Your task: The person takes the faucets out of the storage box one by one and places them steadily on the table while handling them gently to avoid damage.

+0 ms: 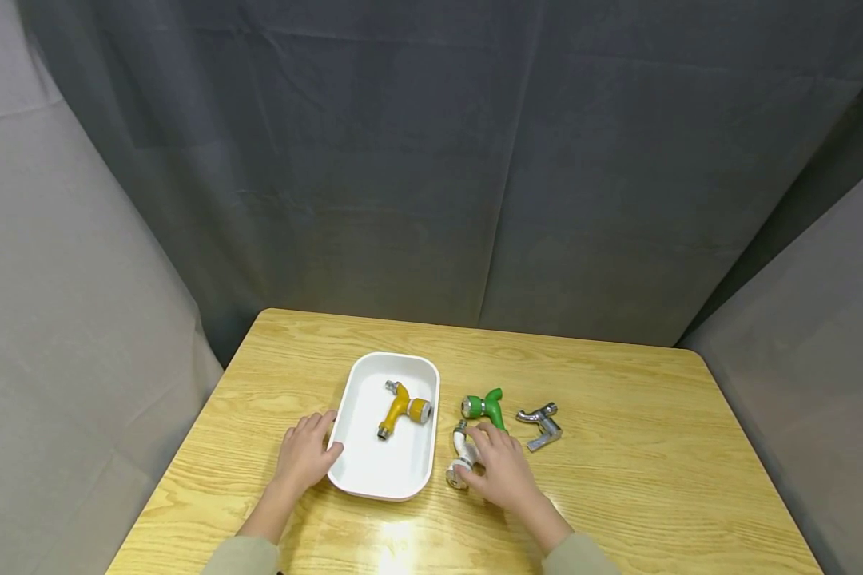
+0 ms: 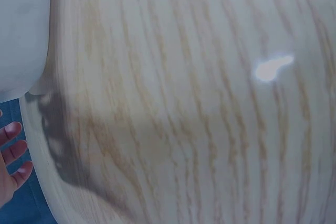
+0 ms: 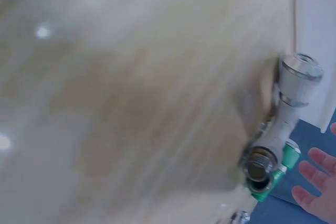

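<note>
My left hand (image 1: 308,451) is at the left side of a white tray (image 1: 359,471), thumb and fingers spread at its rim. Inside the tray lies a yellow faucet (image 1: 400,409) with metal ends. Over a white faucet (image 1: 463,447) on the table reaches my right hand (image 1: 502,467), which partly covers it from above. In the right wrist view the fingers (image 3: 316,178) look spread and stand apart from the white faucet (image 3: 286,119). Just behind that hand is a green faucet (image 1: 491,407), its lower end hidden by the fingers.
A chrome faucet (image 1: 543,423) lies to the right of the green one. All this is on a wooden table (image 1: 640,463). A dark grey curtain (image 1: 374,176) hangs behind the table, with lighter grey cloth (image 1: 79,319) at the sides.
</note>
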{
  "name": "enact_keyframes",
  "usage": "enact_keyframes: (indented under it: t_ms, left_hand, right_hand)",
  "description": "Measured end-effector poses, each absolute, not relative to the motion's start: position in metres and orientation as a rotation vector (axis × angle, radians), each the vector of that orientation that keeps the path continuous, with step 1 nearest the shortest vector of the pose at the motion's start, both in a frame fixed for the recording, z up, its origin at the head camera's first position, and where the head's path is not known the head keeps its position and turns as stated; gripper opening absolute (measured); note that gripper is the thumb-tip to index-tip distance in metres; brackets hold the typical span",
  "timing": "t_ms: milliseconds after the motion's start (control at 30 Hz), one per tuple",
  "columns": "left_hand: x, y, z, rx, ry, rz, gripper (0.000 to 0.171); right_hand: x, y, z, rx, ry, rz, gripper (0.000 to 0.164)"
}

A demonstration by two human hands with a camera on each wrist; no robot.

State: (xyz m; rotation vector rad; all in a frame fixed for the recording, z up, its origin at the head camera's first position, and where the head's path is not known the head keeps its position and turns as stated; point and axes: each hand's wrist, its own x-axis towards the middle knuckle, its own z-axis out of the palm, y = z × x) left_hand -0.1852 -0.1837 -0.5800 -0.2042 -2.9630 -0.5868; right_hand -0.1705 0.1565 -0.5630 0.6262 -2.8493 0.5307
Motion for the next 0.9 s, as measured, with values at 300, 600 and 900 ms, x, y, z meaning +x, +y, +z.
enact_keyframes:
  t_ms: [300, 600, 900]
  left_hand:
    - [-0.186, -0.184, -0.581, -0.206, -2.949, -0.584, 0.05]
    - [-0.186, -0.184, -0.581, -0.202, -2.974, -0.589, 0.05]
    - [-0.186, -0.184, -0.581, -0.197, -2.962, -0.588, 0.05]
  right_hand:
    - [-0.188, 0.145, -0.537, 0.627, -2.814, 0.54, 0.065]
    - [-0.207, 0.126, -0.521, 0.671, -2.833, 0.521, 0.068]
    - [-0.222, 0.106, -0.513, 0.757, -2.873, 0.487, 0.069]
